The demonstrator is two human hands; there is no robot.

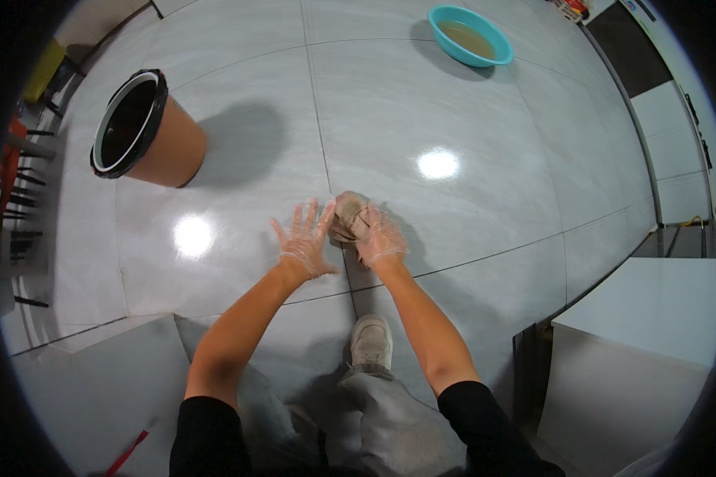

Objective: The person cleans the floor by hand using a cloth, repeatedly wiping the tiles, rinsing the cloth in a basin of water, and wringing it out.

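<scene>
A crumpled, dirty beige cloth (351, 216) is bunched up in front of me, over the tiled floor (453, 220). My right hand (385, 238), in a clear plastic glove, grips it from the right side. On its other side my left hand (303, 239), gloved the same way, has its fingers spread and holds nothing. The left fingertips come close to the cloth's edge; whether they touch it I cannot tell. Below the cloth is my light-coloured shoe (372, 341).
An orange-brown bin (170, 146) with a black liner stands at left. Farther off at right sits a turquoise basin (495, 45) holding murky water (468, 40). White cabinets (671, 128) line the right, a white box-like unit (632, 310) is nearer, and a grey block (113, 369) lies lower left.
</scene>
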